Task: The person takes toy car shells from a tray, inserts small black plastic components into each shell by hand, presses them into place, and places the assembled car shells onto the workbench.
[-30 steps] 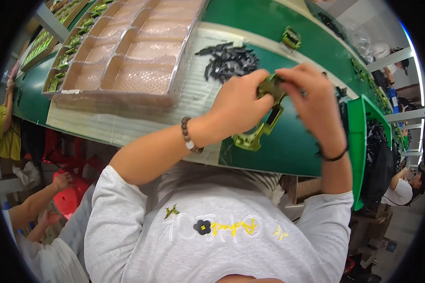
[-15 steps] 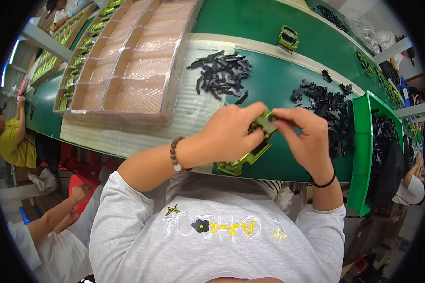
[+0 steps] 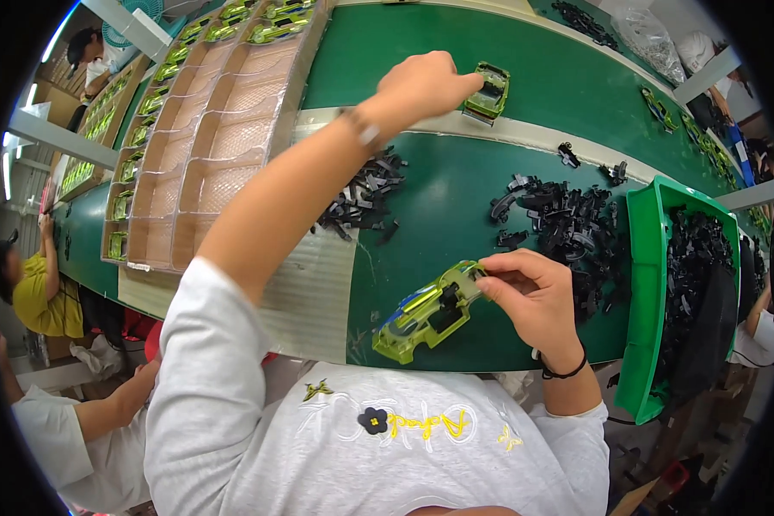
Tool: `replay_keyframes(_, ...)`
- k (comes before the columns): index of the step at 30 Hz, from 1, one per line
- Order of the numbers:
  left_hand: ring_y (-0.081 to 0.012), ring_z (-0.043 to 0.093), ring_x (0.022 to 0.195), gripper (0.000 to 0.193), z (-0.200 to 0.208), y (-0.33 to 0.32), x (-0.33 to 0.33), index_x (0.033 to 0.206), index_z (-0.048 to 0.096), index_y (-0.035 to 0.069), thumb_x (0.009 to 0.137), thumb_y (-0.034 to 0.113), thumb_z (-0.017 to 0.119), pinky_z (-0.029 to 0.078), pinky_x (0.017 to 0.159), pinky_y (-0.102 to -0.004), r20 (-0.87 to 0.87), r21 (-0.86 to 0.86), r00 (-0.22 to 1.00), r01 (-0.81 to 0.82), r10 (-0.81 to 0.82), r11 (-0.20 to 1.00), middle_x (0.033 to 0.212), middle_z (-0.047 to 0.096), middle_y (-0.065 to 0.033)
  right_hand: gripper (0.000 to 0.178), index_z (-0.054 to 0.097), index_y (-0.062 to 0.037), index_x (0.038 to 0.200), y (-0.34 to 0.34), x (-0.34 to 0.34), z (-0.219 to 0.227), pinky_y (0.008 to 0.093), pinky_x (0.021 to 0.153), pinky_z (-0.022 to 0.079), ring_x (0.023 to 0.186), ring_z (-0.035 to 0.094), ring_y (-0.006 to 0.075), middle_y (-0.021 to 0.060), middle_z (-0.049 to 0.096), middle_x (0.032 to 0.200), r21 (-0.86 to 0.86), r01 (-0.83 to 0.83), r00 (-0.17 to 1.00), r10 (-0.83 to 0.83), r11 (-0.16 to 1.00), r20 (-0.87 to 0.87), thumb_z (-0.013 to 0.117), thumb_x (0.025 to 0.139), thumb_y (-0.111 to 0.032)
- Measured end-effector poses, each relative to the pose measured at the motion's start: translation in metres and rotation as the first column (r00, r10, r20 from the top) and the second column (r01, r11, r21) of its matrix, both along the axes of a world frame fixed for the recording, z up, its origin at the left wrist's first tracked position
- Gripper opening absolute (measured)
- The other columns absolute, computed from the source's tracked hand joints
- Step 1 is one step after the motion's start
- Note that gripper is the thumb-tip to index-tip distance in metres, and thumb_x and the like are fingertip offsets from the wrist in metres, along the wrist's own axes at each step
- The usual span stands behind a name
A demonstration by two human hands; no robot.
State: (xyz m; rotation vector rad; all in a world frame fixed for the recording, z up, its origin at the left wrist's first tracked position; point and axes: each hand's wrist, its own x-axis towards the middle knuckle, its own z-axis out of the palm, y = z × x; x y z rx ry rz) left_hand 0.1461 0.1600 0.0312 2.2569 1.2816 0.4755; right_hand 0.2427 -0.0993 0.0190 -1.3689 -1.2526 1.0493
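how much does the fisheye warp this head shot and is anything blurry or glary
Head view: strong barrel distortion, the green worktable edges bow and the corners go black. The right hand on the lime-green toy car shell is sharp; the left hand reaching the far car part is slightly soft. Lighting is even, with bright window glare at the left rim.

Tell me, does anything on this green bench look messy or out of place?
Only mildly: black parts lie heaped loose on the green table beside their green bin, and a second loose pile lies nearer the trays. Nothing looks broken.

Long green worktable (image 3: 576,77), grey metal rails (image 3: 56,138), seated co-workers (image 3: 34,292)
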Motion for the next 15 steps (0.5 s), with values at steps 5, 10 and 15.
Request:
replay_keyframes(5,-0.0232,0.063,0.065,0.032,-0.032,0.06,0.072,0.087,0.065,0.0,0.076,0.03,0.062,0.051,0.062,-0.0358,-0.283,-0.349,0.956,-0.026,-0.079,0.937,0.08,0.066,-0.0145,0.022,0.064,0.003,0.1,-0.016,0.036,0.012,0.0215,0.071,0.05,0.079,0.061,0.0095,0.0067,0.065,0.091,-0.123,0.173,0.984,-0.175,0.977,-0.012,0.066,0.078,0.005)
replay_keyframes(10,-0.0248,0.064,0.069,0.026,-0.051,0.145,0.052,0.087,0.062,0.001,0.081,0.025,0.054,0.052,0.062,-0.0359,-0.323,-0.012,0.939,0.12,-0.117,0.993,0.079,0.065,-0.0135,0.024,0.065,0.0034,0.103,0.052,0.097,0.04,0.0236,0.065,0.049,0.078,0.061,0.0107,0.0072,0.066,0.091,0.126,0.462,0.838,-0.478,0.878,0.263,0.065,0.08,-0.005)
replay_keyframes(15,-0.0192,0.058,0.068,0.026,0.007,0.133,-0.062,0.083,0.061,-0.001,0.072,0.022,0.06,0.046,0.056,-0.0321,0.32,-0.213,0.844,-0.378,0.43,0.901,0.075,0.061,-0.0107,0.026,0.061,0.0045,0.099,0.207,0.124,0.008,0.0291,0.061,0.053,0.075,0.062,0.0195,0.0115,0.064,0.087,-0.049,0.56,0.808,-0.558,0.827,-0.187,0.066,0.074,0.003)
